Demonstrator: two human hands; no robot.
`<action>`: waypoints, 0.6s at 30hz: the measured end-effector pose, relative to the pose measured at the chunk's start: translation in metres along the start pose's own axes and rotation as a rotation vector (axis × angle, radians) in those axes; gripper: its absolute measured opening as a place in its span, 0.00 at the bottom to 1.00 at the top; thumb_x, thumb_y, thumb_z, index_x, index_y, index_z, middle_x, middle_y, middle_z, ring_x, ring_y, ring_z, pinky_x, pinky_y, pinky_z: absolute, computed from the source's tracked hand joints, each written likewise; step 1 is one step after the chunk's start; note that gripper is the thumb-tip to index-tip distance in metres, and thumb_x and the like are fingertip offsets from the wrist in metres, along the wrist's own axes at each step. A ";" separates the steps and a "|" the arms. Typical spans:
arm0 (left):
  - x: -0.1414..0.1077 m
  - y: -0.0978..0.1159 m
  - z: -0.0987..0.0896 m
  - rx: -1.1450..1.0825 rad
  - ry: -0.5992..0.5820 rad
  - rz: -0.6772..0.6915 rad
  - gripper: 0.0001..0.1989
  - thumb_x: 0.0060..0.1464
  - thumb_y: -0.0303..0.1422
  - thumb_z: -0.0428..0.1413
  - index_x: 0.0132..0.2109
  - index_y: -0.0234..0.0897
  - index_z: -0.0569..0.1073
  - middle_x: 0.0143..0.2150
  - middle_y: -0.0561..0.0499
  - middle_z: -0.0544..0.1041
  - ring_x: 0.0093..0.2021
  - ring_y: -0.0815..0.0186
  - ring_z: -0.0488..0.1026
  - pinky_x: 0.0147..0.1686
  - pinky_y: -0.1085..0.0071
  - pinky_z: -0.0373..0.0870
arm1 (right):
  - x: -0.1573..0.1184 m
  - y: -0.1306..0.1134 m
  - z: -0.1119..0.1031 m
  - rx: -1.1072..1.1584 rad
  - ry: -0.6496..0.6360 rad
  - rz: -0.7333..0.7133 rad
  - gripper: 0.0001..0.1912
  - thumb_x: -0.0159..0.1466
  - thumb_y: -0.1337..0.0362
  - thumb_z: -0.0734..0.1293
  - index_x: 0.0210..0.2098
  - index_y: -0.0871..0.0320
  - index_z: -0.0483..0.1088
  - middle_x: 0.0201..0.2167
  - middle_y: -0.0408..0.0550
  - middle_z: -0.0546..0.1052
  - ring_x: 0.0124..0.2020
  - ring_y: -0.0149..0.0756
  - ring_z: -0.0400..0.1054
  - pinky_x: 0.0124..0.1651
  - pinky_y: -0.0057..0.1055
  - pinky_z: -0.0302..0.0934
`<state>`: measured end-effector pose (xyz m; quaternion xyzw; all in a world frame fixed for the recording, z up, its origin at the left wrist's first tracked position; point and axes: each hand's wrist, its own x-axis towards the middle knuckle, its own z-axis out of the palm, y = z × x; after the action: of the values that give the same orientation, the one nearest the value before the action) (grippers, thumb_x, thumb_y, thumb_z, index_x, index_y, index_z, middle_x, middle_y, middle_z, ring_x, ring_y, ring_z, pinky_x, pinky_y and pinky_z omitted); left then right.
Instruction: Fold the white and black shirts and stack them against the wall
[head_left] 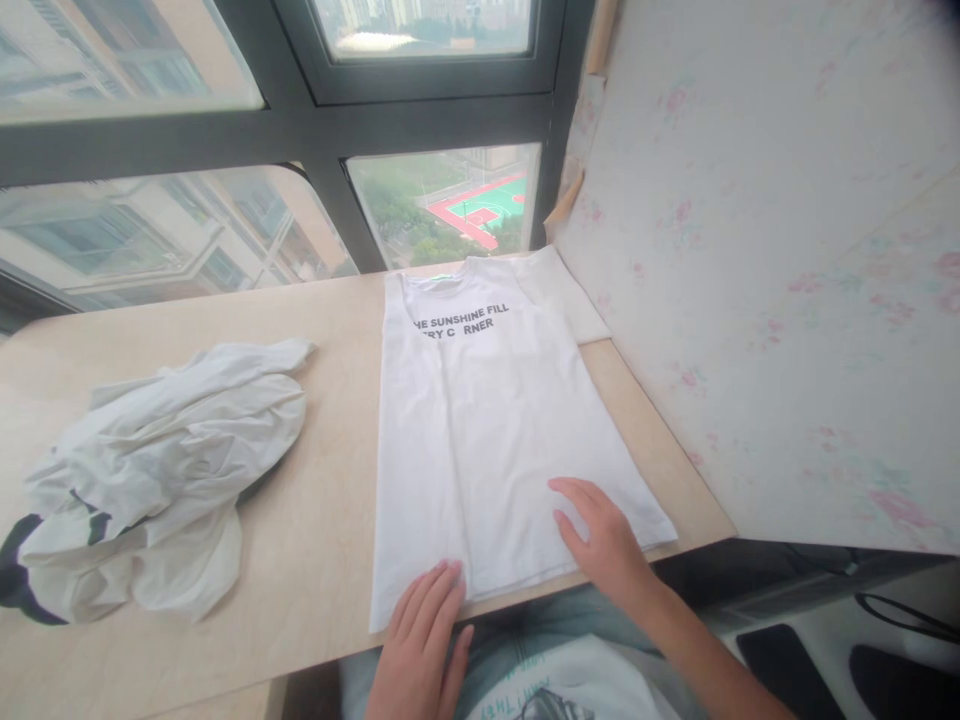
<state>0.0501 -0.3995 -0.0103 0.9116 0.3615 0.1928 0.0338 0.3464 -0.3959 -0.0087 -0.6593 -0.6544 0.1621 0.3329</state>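
Observation:
A white T-shirt [510, 430] with dark lettering near its neckline lies on the wooden tabletop [330, 560]. Its left side is folded inward over the front, covering part of the lettering, while the right sleeve spreads out toward the wall. My left hand [427, 640] rests with extended fingers on the lower hem, by the edge of the folded strip. Over the lower right of the shirt is my right hand [600, 540], its fingers apart and nothing in them. Whether its fingertips press on the cloth I cannot tell.
A crumpled white garment [172, 470] with black parts lies at the left of the table. Dark-framed windows [442, 100] stand behind the table, and a flower-patterned wall [765, 300] borders its right side. A black cable [907, 620] shows at the lower right.

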 end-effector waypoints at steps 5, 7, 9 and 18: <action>0.027 0.018 0.007 -0.164 0.070 -0.054 0.18 0.60 0.22 0.51 0.55 0.38 0.71 0.59 0.43 0.74 0.61 0.57 0.68 0.56 0.60 0.72 | -0.025 0.061 -0.052 -0.332 0.178 0.241 0.20 0.66 0.59 0.59 0.55 0.58 0.68 0.54 0.58 0.73 0.56 0.50 0.66 0.58 0.51 0.64; 0.043 0.031 0.015 -0.252 0.041 -0.030 0.19 0.60 0.21 0.50 0.55 0.38 0.70 0.58 0.43 0.74 0.59 0.58 0.69 0.55 0.60 0.72 | -0.036 0.073 -0.063 -0.395 0.145 0.370 0.23 0.66 0.56 0.59 0.56 0.59 0.68 0.49 0.58 0.75 0.51 0.51 0.69 0.52 0.50 0.67; 0.062 0.046 0.023 -0.380 -0.038 -0.020 0.20 0.60 0.21 0.49 0.57 0.38 0.68 0.58 0.43 0.73 0.57 0.59 0.70 0.55 0.60 0.72 | -0.045 0.076 -0.069 -0.377 0.063 0.495 0.24 0.65 0.53 0.59 0.55 0.59 0.69 0.41 0.55 0.77 0.42 0.48 0.72 0.44 0.47 0.69; 0.143 0.122 0.052 -0.830 -0.230 -0.081 0.37 0.57 0.33 0.58 0.69 0.37 0.52 0.59 0.39 0.70 0.55 0.54 0.70 0.53 0.55 0.72 | -0.035 0.029 -0.079 0.017 -0.018 0.466 0.18 0.65 0.51 0.61 0.43 0.56 0.75 0.39 0.51 0.79 0.40 0.42 0.73 0.43 0.36 0.70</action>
<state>0.2438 -0.3891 0.0132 0.8214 0.2829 0.2177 0.4449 0.4167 -0.4458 0.0215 -0.7882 -0.4860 0.2462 0.2861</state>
